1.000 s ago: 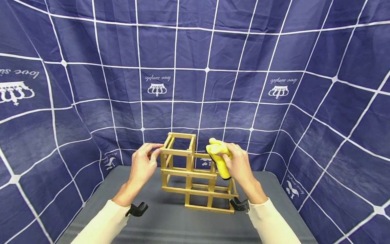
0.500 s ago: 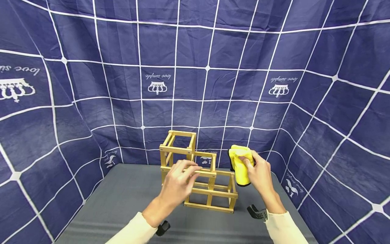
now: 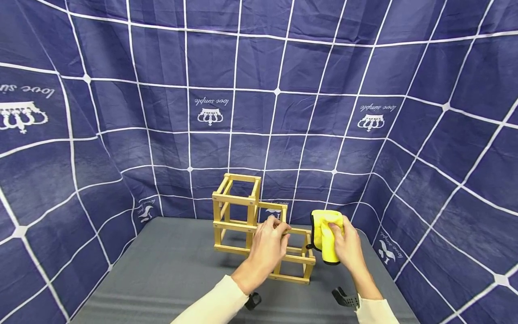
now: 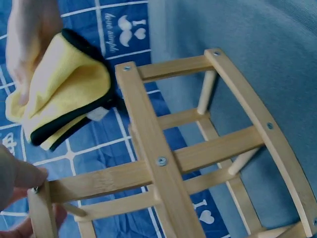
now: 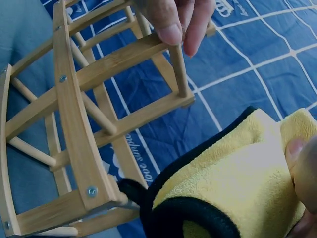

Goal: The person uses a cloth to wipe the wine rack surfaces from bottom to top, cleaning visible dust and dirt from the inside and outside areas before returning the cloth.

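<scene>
A stepped wooden rack (image 3: 234,227) of light slats and round dowels stands on the grey surface. My left hand (image 3: 267,243) is at the corner of its middle step; in the right wrist view the left thumb and fingers (image 5: 171,32) pinch the end of a slat there. In my right hand (image 3: 349,245) is a folded yellow cloth (image 3: 323,225) with black edging, held just right of the lowest step. The right wrist view shows the cloth (image 5: 233,178) close by the rack's near corner, its black loop (image 5: 132,191) overlapping the wood. My left forearm and hand hide part of the rack's front.
The grey-covered table (image 3: 170,270) spreads around the rack. Behind and on both sides hangs a dark blue curtain (image 3: 307,63) with white grid lines and printed crowns. A black wrist strap piece (image 3: 344,298) juts below my right wrist.
My left hand has left the rack's top left corner and moved right to its middle step. The right hand has carried the cloth right and down, away from the rack's middle.
</scene>
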Tool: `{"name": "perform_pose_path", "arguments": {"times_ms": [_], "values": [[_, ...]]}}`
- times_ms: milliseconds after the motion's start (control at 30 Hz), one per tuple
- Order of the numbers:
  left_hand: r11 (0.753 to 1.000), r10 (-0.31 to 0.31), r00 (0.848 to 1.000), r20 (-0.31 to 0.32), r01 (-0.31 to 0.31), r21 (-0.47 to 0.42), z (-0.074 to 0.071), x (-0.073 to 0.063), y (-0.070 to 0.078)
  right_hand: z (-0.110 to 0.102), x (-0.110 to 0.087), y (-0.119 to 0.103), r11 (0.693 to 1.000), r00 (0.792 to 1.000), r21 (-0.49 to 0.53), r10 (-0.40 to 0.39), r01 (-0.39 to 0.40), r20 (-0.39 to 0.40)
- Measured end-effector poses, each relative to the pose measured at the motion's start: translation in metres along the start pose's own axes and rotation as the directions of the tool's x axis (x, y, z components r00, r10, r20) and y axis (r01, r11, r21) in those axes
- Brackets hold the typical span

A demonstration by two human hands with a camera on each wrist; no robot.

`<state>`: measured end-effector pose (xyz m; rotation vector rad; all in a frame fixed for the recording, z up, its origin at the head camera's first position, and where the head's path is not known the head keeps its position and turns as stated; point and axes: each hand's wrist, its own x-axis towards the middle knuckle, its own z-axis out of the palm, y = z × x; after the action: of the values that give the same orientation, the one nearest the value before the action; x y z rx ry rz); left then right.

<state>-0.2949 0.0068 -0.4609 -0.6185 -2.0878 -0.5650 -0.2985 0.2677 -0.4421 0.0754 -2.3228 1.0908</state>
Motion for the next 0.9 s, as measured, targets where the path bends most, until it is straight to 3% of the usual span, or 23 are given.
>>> {"name": "perform_pose_path", "arguments": {"times_ms": [100,267,367,533,767,900], "values": [[0.995,0.003,1.0,0.018,-0.001,-0.1,-0.005,0.001,-0.007,0.0,-0.003,0.005,0.999,0.999,0.038,0.013,-0.015,0.04],[0.97,-0.07,0.982,0.173,0.107,-0.219,-0.026,0.002,-0.018,-0.001,-0.011,0.012,0.994,0.996,0.086,0.056,-0.062,0.072],[0.959,-0.087,0.974,0.208,0.139,-0.247,-0.035,-0.001,-0.03,-0.001,-0.018,0.016,0.99,0.991,0.108,0.083,-0.094,0.103],[0.938,-0.074,0.972,0.221,0.143,-0.315,-0.048,-0.008,-0.054,0.003,-0.028,0.017,0.982,0.987,0.154,0.089,-0.11,0.136],[0.92,0.006,0.98,0.2,0.073,-0.386,-0.057,-0.007,-0.08,0.014,-0.035,0.015,0.982,0.997,0.18,0.046,-0.056,0.062],[0.916,0.029,0.982,0.184,0.048,-0.397,-0.061,-0.004,-0.089,0.017,-0.036,0.013,0.979,0.998,0.203,0.018,-0.03,0.058]]}}
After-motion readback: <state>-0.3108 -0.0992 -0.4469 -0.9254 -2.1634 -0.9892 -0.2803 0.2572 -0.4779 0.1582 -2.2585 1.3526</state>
